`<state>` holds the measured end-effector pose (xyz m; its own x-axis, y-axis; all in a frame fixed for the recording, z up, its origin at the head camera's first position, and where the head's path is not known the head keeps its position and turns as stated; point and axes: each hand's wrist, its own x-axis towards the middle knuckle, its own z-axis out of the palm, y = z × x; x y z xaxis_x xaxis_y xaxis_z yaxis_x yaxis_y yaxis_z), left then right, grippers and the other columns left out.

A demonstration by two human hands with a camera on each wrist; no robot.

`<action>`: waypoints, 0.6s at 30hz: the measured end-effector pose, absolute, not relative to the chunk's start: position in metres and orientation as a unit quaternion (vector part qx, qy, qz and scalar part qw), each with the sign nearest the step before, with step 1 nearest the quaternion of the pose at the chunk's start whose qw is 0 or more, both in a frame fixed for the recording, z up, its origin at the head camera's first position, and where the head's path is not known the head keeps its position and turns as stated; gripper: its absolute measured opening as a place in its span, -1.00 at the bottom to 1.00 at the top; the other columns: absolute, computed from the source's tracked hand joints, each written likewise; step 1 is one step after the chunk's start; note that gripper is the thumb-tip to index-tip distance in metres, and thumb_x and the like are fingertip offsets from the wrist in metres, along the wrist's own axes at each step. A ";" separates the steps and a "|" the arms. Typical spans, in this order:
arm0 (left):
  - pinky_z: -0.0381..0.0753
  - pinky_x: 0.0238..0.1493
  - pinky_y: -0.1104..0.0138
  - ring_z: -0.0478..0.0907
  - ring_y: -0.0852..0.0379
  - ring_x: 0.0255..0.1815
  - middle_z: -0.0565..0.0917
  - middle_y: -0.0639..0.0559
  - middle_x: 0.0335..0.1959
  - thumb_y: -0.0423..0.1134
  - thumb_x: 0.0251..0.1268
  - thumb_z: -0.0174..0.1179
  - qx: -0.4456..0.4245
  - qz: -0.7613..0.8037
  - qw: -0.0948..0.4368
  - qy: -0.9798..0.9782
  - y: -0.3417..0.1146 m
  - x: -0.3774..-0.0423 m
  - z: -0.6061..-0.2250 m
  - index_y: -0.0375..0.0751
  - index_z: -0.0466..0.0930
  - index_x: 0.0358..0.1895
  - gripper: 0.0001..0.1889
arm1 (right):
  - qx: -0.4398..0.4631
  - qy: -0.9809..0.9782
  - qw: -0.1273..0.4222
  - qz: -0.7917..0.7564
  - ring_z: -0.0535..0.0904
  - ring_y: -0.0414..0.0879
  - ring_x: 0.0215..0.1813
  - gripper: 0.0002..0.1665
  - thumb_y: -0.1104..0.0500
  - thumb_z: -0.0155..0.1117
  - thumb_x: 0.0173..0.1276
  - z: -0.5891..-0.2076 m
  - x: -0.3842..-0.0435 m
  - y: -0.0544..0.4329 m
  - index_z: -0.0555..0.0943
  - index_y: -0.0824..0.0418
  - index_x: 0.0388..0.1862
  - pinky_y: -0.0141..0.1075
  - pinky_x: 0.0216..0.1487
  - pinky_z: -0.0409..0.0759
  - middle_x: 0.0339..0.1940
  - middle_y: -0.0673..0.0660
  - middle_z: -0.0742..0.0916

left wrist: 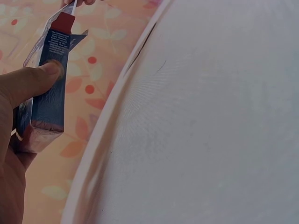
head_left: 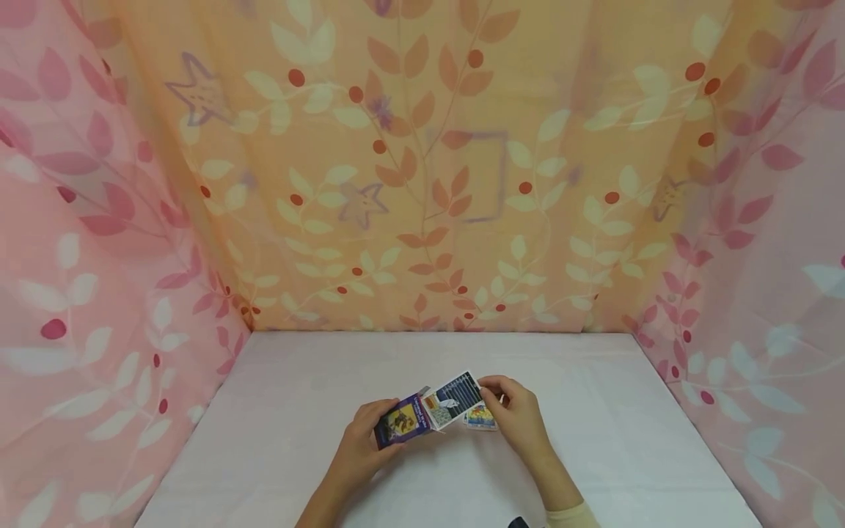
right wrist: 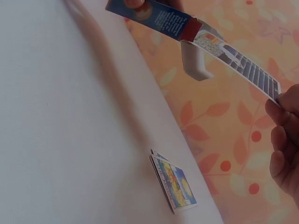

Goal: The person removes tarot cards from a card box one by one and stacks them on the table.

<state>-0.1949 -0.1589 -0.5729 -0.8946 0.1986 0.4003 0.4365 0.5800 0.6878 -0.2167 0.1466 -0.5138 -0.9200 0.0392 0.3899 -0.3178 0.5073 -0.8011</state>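
Note:
My left hand (head_left: 359, 446) grips a dark blue-purple card box (head_left: 401, 423) with a picture on its front. The box is tilted, and its end flaps stand open toward the right. A picture card (head_left: 455, 400) reaches from the box's open end to my right hand (head_left: 520, 419), which pinches its far edge between thumb and fingers. In the right wrist view the card (right wrist: 247, 65) looks slightly bent, its near end at the box mouth. Below it, a few colourful cards (right wrist: 175, 184) lie stacked on the table; the top one shows a yellow and blue picture.
A white cloth covers the table (head_left: 277, 411). Behind it hangs an orange curtain (head_left: 422, 257) with leaves, and pink curtains (head_left: 99, 308) close off both sides. A small dark object (head_left: 518, 522) shows at the bottom edge, its kind unclear.

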 end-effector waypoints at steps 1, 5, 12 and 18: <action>0.56 0.33 0.11 0.46 0.25 0.32 0.54 0.35 0.30 -0.12 -0.07 0.66 -0.179 -0.423 0.140 -0.877 -0.159 -0.195 -0.572 0.21 0.46 0.42 -0.12 | 0.079 -0.849 0.180 0.490 0.52 -0.20 -0.34 -0.86 0.22 0.44 0.37 -0.513 -0.217 0.147 0.76 0.01 -0.13 -0.44 -0.36 0.49 -0.40 -0.14 0.70; 0.56 0.32 0.08 0.46 0.24 0.32 0.54 0.36 0.30 -0.13 -0.07 0.66 -0.180 -0.422 0.142 -0.877 -0.160 -0.195 -0.572 0.24 0.44 0.42 -0.11 | 0.072 -0.851 0.176 0.490 0.52 -0.20 -0.32 -0.85 0.23 0.43 0.38 -0.513 -0.217 0.149 0.76 0.02 -0.12 -0.44 -0.33 0.51 -0.38 -0.13 0.70; 0.56 0.32 0.08 0.47 0.22 0.31 0.55 0.34 0.30 -0.15 -0.09 0.67 -0.180 -0.420 0.146 -0.877 -0.159 -0.194 -0.572 0.17 0.46 0.42 -0.11 | 0.094 -0.853 0.197 0.474 0.51 -0.21 -0.33 -0.86 0.24 0.43 0.38 -0.508 -0.222 0.158 0.76 0.06 -0.11 -0.43 -0.35 0.50 -0.38 -0.12 0.70; 0.55 0.33 0.07 0.47 0.21 0.32 0.55 0.35 0.30 -0.19 -0.12 0.68 -0.179 -0.431 0.146 -0.873 -0.159 -0.194 -0.569 0.12 0.49 0.40 -0.12 | 0.116 -0.859 0.211 0.452 0.52 -0.23 -0.31 -0.84 0.26 0.42 0.37 -0.506 -0.231 0.168 0.76 0.08 -0.10 -0.43 -0.35 0.51 -0.36 -0.13 0.70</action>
